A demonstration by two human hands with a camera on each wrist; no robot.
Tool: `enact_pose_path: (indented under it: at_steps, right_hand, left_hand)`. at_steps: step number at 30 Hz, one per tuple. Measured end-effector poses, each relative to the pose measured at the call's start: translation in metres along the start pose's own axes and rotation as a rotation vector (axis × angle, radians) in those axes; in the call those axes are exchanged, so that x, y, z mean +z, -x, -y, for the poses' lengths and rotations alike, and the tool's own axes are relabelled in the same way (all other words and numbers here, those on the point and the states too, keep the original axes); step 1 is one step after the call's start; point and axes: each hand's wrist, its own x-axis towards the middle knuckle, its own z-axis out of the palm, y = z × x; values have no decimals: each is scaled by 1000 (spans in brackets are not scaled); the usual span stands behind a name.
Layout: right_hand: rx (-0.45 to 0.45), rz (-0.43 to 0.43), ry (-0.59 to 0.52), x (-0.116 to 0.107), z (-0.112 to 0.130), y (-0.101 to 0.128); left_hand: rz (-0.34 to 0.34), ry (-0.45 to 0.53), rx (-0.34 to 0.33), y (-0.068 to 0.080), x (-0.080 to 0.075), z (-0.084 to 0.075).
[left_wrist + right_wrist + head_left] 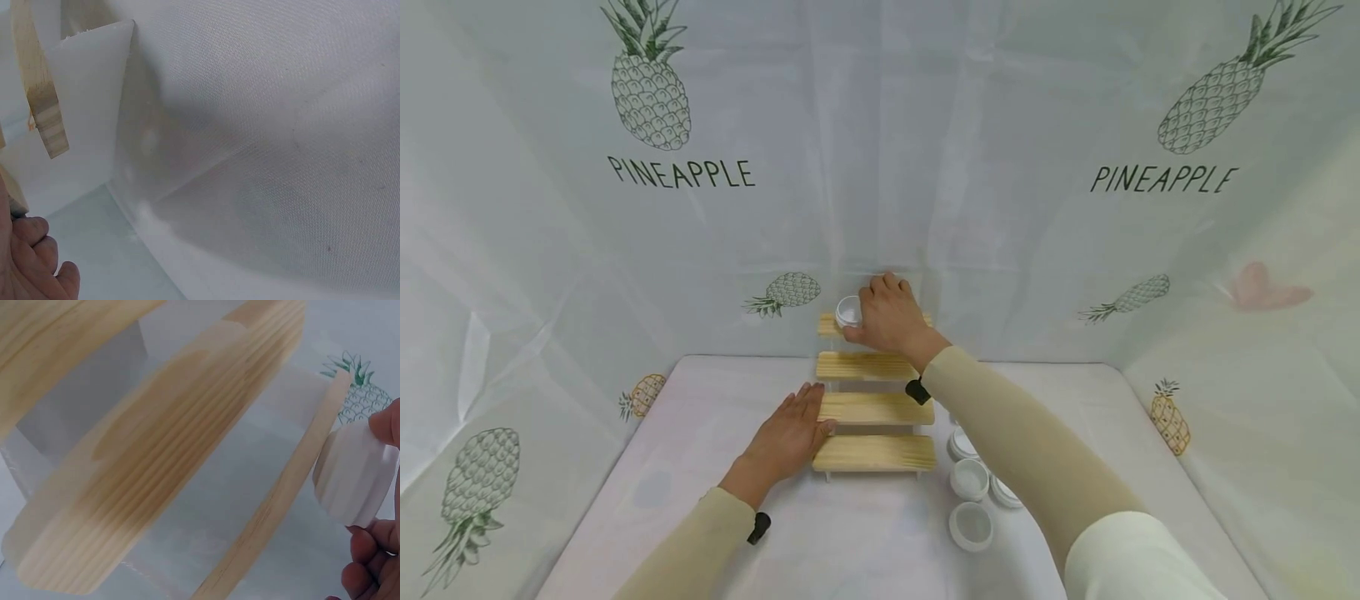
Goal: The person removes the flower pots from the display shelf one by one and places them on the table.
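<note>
A white sheet with pineapple drawings (651,83) is hanging all around and lying over the counter (700,517). In the middle a wooden step shelf (874,408) with four steps is standing on the counter. The person is reaching both arms out toward it.

The left hand (786,440) is lying flat on the counter, fingers straight, pressing against the left end of the second step from the bottom. It is holding nothing.

The right hand (889,317) is reaching up to the top step. Its fingers (387,425) are curling around a small white jar (849,312), pinching it by the ribbed side. The jar is sitting at the left end of the top step, right at the edge or just above it; the pictures are not showing which.

A few more little white jars (970,500) are waiting on the counter just right of the shelf.

What could go wrong: the top step is narrow, and the jar is close to its end, so it could tip off and roll away. The right sleeve is passing over the lower steps, so it could bump the shelf, and the light shelf could slide if the left hand is not bracing it.
</note>
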Motion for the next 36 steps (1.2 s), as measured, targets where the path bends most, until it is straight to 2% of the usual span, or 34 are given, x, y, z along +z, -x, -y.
enact_pose_path:
  at_steps: [4,11,17,29,36]
  right_hand:
    - [-3,-22,-34,2,-1,2]
    - [-2,-59,-78,6,-3,6]
    - [-21,-83,-63,6,-6,10]
    - [-39,-147,-51,9,-13,16]
    - [-36,-143,-52,5,-18,23]
  left_hand:
    - [11,-2,-4,0,0,0]
    - [-9,3,2,1,-1,-2]
    - [-35,-11,9,0,3,-1]
    - [-20,-20,12,-2,6,3]
    - [-4,-12,9,-3,6,4]
